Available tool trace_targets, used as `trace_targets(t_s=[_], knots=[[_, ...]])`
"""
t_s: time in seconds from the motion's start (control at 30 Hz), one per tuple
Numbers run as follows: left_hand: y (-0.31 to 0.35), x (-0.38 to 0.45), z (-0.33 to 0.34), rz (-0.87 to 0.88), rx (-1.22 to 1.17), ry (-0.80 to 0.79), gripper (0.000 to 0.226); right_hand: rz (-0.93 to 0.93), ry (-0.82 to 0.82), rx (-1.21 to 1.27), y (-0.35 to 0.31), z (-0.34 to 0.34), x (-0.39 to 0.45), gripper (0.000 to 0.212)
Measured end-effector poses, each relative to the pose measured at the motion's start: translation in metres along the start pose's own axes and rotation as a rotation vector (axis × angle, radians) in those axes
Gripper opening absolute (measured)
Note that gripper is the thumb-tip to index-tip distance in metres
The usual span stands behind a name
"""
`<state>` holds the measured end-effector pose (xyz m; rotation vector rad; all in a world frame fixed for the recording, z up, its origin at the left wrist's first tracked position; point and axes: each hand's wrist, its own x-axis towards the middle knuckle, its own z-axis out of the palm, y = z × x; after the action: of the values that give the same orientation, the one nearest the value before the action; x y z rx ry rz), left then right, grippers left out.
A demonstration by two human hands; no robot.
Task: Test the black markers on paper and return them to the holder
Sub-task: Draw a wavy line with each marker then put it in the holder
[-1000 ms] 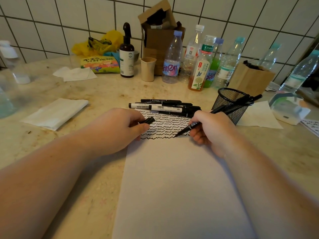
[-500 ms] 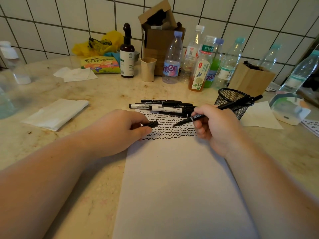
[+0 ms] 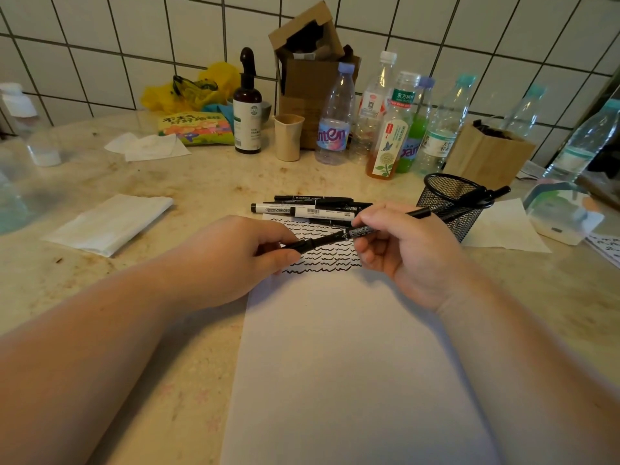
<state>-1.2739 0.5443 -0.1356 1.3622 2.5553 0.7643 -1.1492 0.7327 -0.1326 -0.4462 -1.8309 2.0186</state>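
Both hands point(image 3: 231, 260) point(image 3: 406, 250) cap marker point(image 3: 355, 232) over paper point(image 3: 352, 364).

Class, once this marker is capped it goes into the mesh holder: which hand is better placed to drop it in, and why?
Right. The right hand grips the marker barrel, and the mesh holder stands just beyond it; the left hand only pinches the cap.

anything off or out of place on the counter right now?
Nothing spilled or damaged. The mesh holder stands upright with markers leaning out; the loose markers lie piled at the paper's top edge. Left hand and right hand are capping the marker.
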Motion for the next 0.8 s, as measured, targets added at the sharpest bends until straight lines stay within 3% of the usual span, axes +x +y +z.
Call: trace_targets(t_s=[0.07, 0.13, 0.37, 0.57, 0.67, 0.8], knots=[[-0.001, 0.001, 0.001, 0.02, -0.004, 0.005, 0.015, 0.002, -0.055, -0.046, 0.0, 0.0, -0.002, 0.004], [-0.001, 0.002, 0.002, 0.028, -0.008, 0.009, 0.016, 0.008, -0.103, -0.079, 0.002, 0.0, -0.002, 0.012], [-0.001, 0.002, 0.003, 0.032, -0.094, 0.005, 0.021, -0.047, -0.134, -0.067, 0.006, 0.001, -0.002, 0.002], [-0.002, 0.002, 0.002, 0.025, -0.249, -0.05, 0.022, -0.053, -0.173, -0.086, 0.003, 0.0, -0.004, 0.005], [0.002, 0.002, 0.002, 0.039, -0.254, -0.02, 0.023, -0.078, -0.185, -0.049, 0.001, 0.004, -0.006, 0.017], [0.002, 0.003, 0.003, 0.003, -0.224, 0.012, 0.018, -0.181, -0.067, 0.017, -0.009, 0.002, -0.008, 0.019]])
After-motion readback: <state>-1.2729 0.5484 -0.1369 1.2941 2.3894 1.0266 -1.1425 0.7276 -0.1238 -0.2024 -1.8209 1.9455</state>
